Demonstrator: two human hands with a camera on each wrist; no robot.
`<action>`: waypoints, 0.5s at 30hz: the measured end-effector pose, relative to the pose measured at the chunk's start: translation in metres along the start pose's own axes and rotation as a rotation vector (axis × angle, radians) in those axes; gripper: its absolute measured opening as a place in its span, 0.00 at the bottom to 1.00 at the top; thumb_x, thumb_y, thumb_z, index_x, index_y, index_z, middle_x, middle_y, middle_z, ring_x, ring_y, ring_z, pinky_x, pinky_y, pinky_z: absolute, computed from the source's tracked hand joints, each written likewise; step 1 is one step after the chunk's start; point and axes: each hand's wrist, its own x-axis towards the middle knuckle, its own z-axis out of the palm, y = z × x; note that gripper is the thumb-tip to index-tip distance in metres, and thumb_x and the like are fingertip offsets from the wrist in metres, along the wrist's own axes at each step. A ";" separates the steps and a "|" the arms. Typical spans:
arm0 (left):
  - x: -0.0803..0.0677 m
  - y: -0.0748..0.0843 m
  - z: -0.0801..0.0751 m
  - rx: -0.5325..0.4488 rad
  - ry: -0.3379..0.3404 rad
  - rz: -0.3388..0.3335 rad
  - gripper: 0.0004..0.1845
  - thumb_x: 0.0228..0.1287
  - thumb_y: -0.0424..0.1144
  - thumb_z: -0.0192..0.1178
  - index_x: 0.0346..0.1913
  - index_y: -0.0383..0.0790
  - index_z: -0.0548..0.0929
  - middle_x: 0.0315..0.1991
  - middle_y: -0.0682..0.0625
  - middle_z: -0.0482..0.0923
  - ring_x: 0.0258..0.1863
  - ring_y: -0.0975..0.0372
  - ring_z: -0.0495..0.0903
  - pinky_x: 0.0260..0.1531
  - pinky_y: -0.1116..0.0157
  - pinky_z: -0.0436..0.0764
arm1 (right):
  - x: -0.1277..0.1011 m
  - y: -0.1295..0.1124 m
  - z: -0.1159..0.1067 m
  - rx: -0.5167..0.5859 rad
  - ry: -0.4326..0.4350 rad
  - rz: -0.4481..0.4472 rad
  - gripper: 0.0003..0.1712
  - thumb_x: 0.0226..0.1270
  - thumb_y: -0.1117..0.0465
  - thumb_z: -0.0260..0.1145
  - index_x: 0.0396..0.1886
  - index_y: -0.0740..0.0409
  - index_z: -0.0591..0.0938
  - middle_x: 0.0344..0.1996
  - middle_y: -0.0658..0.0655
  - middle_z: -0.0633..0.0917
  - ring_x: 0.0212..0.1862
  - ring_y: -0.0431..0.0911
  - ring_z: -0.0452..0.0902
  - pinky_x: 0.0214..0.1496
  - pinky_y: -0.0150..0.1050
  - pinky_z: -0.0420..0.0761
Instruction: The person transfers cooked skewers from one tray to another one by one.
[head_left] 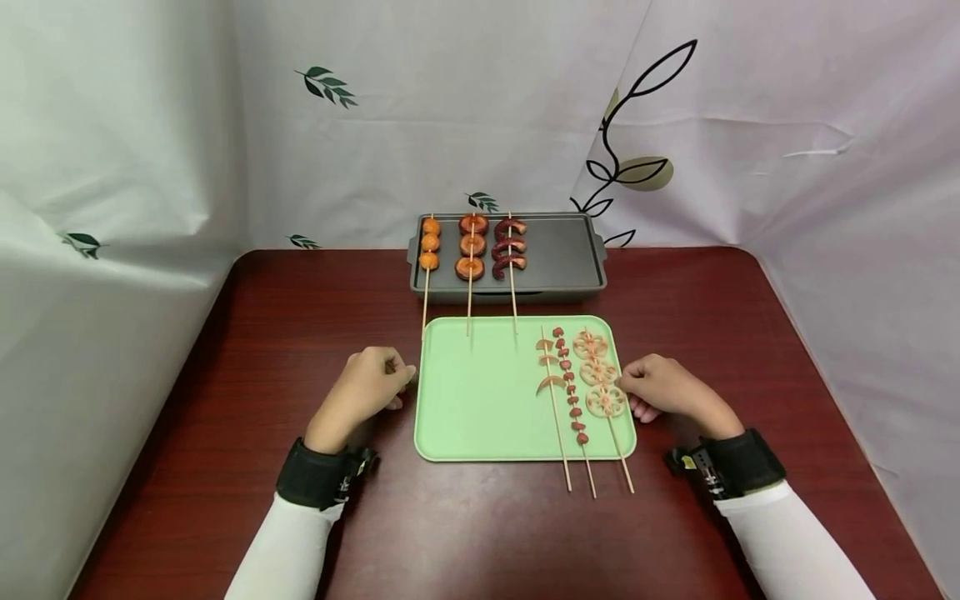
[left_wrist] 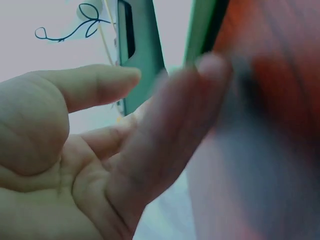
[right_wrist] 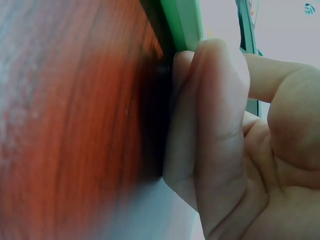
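Observation:
A light green tray (head_left: 480, 392) lies on the table between the two hands. My right hand (head_left: 663, 387) pinches its right rim, fingertips low at the edge and thumb on the upper side. Beside the left rim is my left hand (head_left: 367, 383), fingers loosely bent, thumb apart from them; in the left wrist view its fingertips (left_wrist: 212, 65) reach the tray edge. On the tray's right half lie a skewer of lotus root slices (head_left: 598, 372), a skewer of small red pieces (head_left: 568, 387) and a skewer of curved orange slices (head_left: 551, 382), sticks jutting over the front rim.
Behind the tray stands a grey grill pan (head_left: 558, 250). It bears skewers of orange balls (head_left: 430, 242), round brown-rimmed slices (head_left: 471, 246) and dark red tentacles (head_left: 510, 248), whose sticks extend forward to the tray. A white patterned cloth (head_left: 450, 100) hangs behind the dark red table (head_left: 300, 292).

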 end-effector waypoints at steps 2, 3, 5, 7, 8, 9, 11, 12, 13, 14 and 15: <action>-0.002 0.003 -0.003 0.056 0.063 0.040 0.13 0.77 0.41 0.58 0.37 0.36 0.84 0.24 0.44 0.81 0.22 0.58 0.80 0.24 0.63 0.79 | 0.000 0.000 0.000 0.004 0.006 0.000 0.17 0.75 0.60 0.57 0.27 0.61 0.85 0.18 0.53 0.82 0.20 0.43 0.82 0.26 0.40 0.89; -0.003 0.004 -0.004 0.081 0.096 0.060 0.13 0.78 0.42 0.58 0.39 0.36 0.85 0.25 0.45 0.81 0.22 0.58 0.79 0.24 0.63 0.77 | -0.001 0.001 0.000 0.007 0.008 -0.001 0.17 0.75 0.60 0.57 0.27 0.61 0.85 0.18 0.53 0.82 0.20 0.43 0.82 0.26 0.40 0.89; -0.006 0.007 -0.004 0.110 0.162 0.102 0.13 0.79 0.44 0.56 0.45 0.38 0.85 0.28 0.46 0.83 0.25 0.57 0.78 0.27 0.61 0.78 | -0.001 0.001 0.000 0.015 0.007 -0.002 0.16 0.74 0.60 0.58 0.27 0.61 0.85 0.18 0.53 0.83 0.21 0.43 0.82 0.26 0.40 0.89; -0.009 0.011 -0.004 0.109 0.227 0.147 0.14 0.80 0.45 0.55 0.50 0.38 0.85 0.36 0.46 0.85 0.32 0.55 0.81 0.33 0.57 0.82 | -0.001 0.001 0.000 0.021 0.003 -0.002 0.17 0.74 0.60 0.58 0.27 0.61 0.85 0.18 0.53 0.83 0.21 0.43 0.82 0.26 0.40 0.89; -0.010 0.013 -0.004 0.099 0.259 0.171 0.15 0.80 0.45 0.55 0.52 0.38 0.85 0.40 0.45 0.86 0.36 0.54 0.83 0.36 0.55 0.83 | 0.000 0.002 0.000 0.023 0.001 -0.003 0.17 0.74 0.60 0.58 0.27 0.61 0.85 0.18 0.53 0.83 0.21 0.43 0.82 0.26 0.40 0.89; -0.011 0.015 -0.004 0.090 0.290 0.201 0.15 0.80 0.45 0.55 0.54 0.38 0.84 0.44 0.43 0.86 0.39 0.52 0.84 0.39 0.53 0.85 | 0.000 0.002 0.000 0.024 0.000 -0.004 0.17 0.74 0.60 0.58 0.26 0.61 0.85 0.18 0.53 0.83 0.21 0.43 0.82 0.26 0.40 0.89; -0.013 0.020 -0.004 0.068 0.347 0.265 0.16 0.79 0.45 0.56 0.57 0.37 0.83 0.51 0.41 0.85 0.48 0.50 0.85 0.46 0.49 0.86 | 0.000 0.002 0.000 0.025 -0.003 -0.005 0.17 0.75 0.60 0.58 0.26 0.61 0.84 0.18 0.53 0.83 0.21 0.43 0.82 0.26 0.40 0.89; -0.013 0.023 -0.004 0.056 0.371 0.296 0.16 0.79 0.45 0.57 0.58 0.37 0.83 0.53 0.41 0.84 0.50 0.49 0.85 0.48 0.48 0.86 | 0.000 0.003 0.000 0.024 -0.002 -0.005 0.17 0.75 0.60 0.58 0.26 0.60 0.84 0.18 0.53 0.83 0.21 0.43 0.82 0.26 0.40 0.89; -0.013 0.026 -0.005 0.042 0.386 0.322 0.17 0.79 0.44 0.57 0.59 0.37 0.83 0.54 0.41 0.84 0.52 0.49 0.84 0.50 0.47 0.86 | 0.000 0.003 0.000 0.025 -0.001 -0.004 0.17 0.75 0.60 0.58 0.26 0.60 0.84 0.18 0.53 0.83 0.21 0.43 0.82 0.26 0.40 0.89; -0.012 0.030 -0.005 0.028 0.395 0.348 0.17 0.79 0.44 0.56 0.60 0.37 0.82 0.55 0.41 0.84 0.53 0.49 0.85 0.51 0.48 0.86 | 0.000 0.003 0.000 0.024 0.000 -0.005 0.17 0.75 0.60 0.58 0.26 0.60 0.84 0.18 0.53 0.83 0.21 0.43 0.82 0.26 0.40 0.89; -0.011 0.034 -0.006 0.016 0.397 0.367 0.17 0.80 0.44 0.56 0.61 0.38 0.82 0.56 0.41 0.84 0.54 0.50 0.85 0.51 0.48 0.87 | 0.000 0.003 0.000 0.024 0.000 -0.006 0.17 0.75 0.60 0.59 0.25 0.60 0.84 0.18 0.53 0.83 0.21 0.43 0.82 0.26 0.40 0.89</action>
